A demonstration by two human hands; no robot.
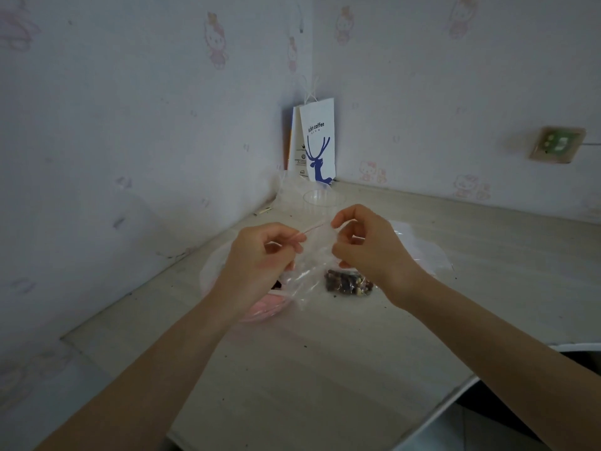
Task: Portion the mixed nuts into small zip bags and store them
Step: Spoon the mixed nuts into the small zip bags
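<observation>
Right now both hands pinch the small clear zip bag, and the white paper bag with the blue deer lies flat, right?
No. In the head view the white paper bag with the blue deer stands upright in the corner; left hand and right hand do pinch the small clear zip bag.

Bowl (265,308), by the worktop's (325,369) left edge: mostly hidden behind the left grip (263,255) and its forearm. Zip bag (313,258): top corners hidden inside the pinching fingers of the left and right grip (367,245). Nuts (346,283): right part covered by the right wrist; kinds too small to tell, and whether they lie inside the held zip bag is unclear. Cup (323,197), far corner: base hidden behind the zip bag. Paper bag (318,141): small print unreadable. Forearms cut off by the picture's bottom edge.
</observation>
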